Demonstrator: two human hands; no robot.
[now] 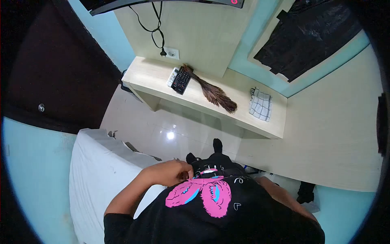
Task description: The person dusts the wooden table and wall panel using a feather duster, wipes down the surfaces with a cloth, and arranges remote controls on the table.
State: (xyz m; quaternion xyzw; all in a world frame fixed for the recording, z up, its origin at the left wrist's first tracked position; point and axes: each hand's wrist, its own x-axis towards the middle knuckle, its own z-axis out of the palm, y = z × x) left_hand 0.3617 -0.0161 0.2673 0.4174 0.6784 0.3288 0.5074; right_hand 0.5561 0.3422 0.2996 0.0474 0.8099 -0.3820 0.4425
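Note:
My left hand [172, 171] is curled at the waist, next to the black shirt [154, 219] with its pink and blue print. Its fingers are bent inward, and whether anything is between them is hidden. On the right, my right forearm [284, 197] runs down beside the shirt; the fingers of that hand do not show. Away from both hands, a brown feather duster [213, 93] lies on the pale shelf [243, 99]. Beside its narrow end are a small black keyboard [181, 81] and a white object [172, 77]. A folded checked cloth [260, 104] rests at the shelf's right end.
A white-covered bed [101, 175] stands at left, near a dark door [53, 77]. Above the shelf, a black cord with a plug [163, 53] hangs by a wall socket [172, 53], below a screen [162, 3]. Black sheeting [306, 38] covers a framed opening.

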